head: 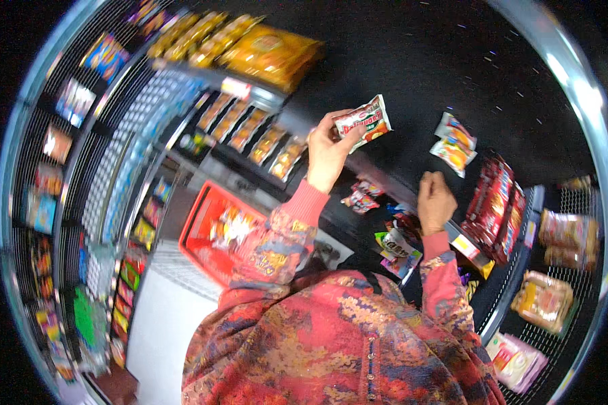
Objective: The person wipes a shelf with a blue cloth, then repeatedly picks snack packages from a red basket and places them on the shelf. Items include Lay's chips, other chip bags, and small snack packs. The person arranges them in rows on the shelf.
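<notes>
Pinched between the thumb and fingers of my left hand is a small sealed snack packet, white, red and green with printed writing. It is held up over the dark shelf. My right hand is curled into a fist above the shelf's front edge, and I see nothing in it. Just beyond its knuckles lie small orange and white packets, apart from the hand. Large dark red snack bags stand to the right of that hand.
A red shopping basket holding packets is at lower left. Yellow snack bags fill the upper-left shelf, with trays of packaged food below. Small red-and-white packets lie between my arms. Bread packs sit on the right rack.
</notes>
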A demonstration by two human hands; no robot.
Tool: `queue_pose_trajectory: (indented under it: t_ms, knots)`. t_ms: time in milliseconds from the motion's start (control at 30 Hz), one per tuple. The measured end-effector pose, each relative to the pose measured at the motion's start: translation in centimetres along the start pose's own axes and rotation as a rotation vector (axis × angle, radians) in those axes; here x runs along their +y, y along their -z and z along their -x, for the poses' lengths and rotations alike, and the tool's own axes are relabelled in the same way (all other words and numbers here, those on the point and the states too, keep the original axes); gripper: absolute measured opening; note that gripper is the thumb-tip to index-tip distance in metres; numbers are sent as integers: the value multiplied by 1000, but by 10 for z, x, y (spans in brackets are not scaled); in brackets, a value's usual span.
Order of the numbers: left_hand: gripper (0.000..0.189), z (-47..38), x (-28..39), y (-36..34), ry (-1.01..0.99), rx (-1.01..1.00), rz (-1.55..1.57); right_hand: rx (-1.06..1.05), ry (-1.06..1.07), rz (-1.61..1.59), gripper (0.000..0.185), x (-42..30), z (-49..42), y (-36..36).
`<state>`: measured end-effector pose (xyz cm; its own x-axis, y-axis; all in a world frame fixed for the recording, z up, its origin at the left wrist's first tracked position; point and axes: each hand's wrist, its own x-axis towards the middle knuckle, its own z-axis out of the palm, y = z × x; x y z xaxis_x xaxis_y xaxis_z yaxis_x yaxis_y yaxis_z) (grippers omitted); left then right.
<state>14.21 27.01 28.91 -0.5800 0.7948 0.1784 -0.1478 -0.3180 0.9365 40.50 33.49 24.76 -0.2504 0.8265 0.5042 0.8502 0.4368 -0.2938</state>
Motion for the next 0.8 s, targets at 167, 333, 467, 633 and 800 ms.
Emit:
queue_pose_trajectory:
  t_ms: [167,333,467,633,800]
  knots:
    - [43,97,17,107,30,376,43,-24,23,32,31,5,-1,-1]
    - [43,216,-50,235,304,810,-279,-10,48,11,37,6,-3,-1]
    - [41,312,-130,312,557,989,-390,4,78,13,40,6,-3,-1]
    - [54,343,-199,365,689,1069,-383,2,64,-15,40,6,-3,-1]
    - [64,281,-219,423,643,1199,-520,-6,50,-22,39,5,-3,0]
